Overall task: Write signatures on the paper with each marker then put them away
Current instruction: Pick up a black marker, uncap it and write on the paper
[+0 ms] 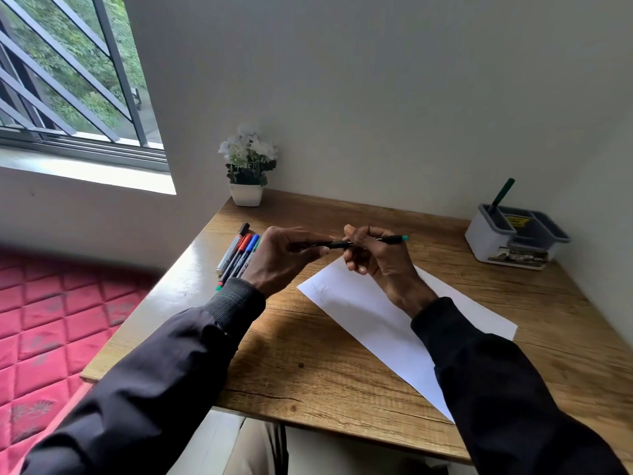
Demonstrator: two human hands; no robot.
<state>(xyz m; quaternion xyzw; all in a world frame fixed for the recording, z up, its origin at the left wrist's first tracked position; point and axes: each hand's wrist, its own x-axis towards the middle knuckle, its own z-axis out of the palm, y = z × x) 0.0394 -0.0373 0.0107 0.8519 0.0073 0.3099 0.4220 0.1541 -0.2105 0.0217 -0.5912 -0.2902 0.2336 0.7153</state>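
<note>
Head: flowerpot [246, 194], spare markers [238, 257] left; organizer [513, 240] right.

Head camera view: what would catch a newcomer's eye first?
First, the left hand and the right hand, both holding one teal-tipped marker above the white paper. Next, the row of markers lying at the left edge of the desk, and the green marker standing in the grey organizer at the far right.

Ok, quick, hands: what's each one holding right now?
Left hand: pinches the marker at its dark end.
Right hand: grips the same marker mid-barrel.
</note>
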